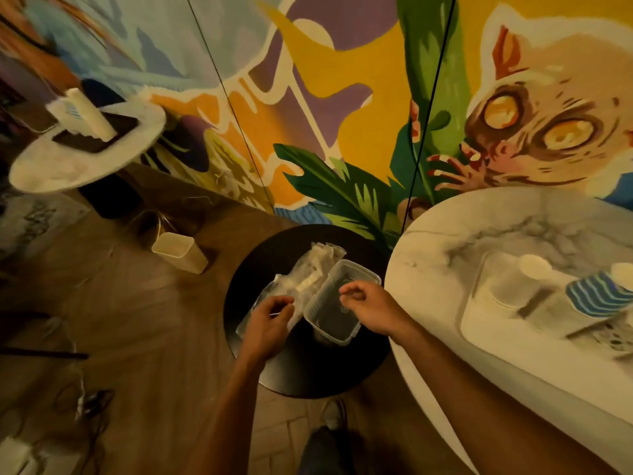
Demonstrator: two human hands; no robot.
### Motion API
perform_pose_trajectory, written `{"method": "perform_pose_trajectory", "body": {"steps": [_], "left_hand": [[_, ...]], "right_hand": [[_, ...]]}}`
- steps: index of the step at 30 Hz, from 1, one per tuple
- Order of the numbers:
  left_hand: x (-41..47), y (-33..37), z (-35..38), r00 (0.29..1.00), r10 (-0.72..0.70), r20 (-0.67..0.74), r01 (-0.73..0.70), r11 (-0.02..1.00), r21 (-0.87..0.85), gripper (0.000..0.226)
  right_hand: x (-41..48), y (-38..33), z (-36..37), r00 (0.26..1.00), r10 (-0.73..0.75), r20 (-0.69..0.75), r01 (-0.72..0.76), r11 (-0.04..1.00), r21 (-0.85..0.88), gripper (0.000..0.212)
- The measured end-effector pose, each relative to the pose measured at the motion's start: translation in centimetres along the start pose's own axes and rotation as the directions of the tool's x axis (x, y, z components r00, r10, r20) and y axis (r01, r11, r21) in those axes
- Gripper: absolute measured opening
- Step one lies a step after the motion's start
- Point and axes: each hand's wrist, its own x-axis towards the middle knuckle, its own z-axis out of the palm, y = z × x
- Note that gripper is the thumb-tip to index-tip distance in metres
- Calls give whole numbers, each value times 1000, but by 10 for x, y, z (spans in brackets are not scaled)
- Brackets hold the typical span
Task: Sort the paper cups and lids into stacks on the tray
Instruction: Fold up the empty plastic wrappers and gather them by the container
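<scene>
Head view puts both hands away from the sorting place, so the job reads as partly done at best. The pale rectangular tray [479, 313] sits on the white marble round table [513, 221] at the right. On it stands a white paper cup [534, 265], with a blue-and-white striped paper cup [596, 296] lying on its side next to it and another pale cup [625, 272] at the frame's edge. That area is blurred; I can make out no tidy stack there, and I cannot pick out any lids.

The hands work over the small round black table [308, 371], just beside the marble one. The left hand [270, 320] pinches the near end of a crumpled clear plastic sleeve [308, 279], which seems to hold white pieces, perhaps cups or lids; I cannot tell which. The right hand [363, 303] hovers with fingers curled above a clear rectangular plastic container [332, 332] that touches the sleeve. Whether those fingers hold anything I cannot tell.

My judgement: the sleeve's contents are not yet out, the striped cup has yet to be stood up and nested, and the lids have yet to be gathered, so most of the sorting lies ahead. Well apart at the far left, a second white round table [41, 173] carries a dark tray [85, 144] with a tall stack of white cups [92, 114], and another clear tub [180, 252] rests on the wooden floor [137, 337].
</scene>
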Motion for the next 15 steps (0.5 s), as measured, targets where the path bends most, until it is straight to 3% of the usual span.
{"method": "perform_pose_trajectory", "body": {"steps": [4,9,15], "left_hand": [[77,-15,-25,991,-87,99,67,981,183,21],[157,-38,-31,956,-191,222,90,913,398,58],[217,-68,-12,911,-267,315,95,877,471,79]], "right_hand": [[59,-13,34,996,90,-11,-90,992,-84,29],[120,-27,67,981,194,-13,-194,974,-120,45],[179,-28,93,960,277,-45,-280,946,-164,62]]}}
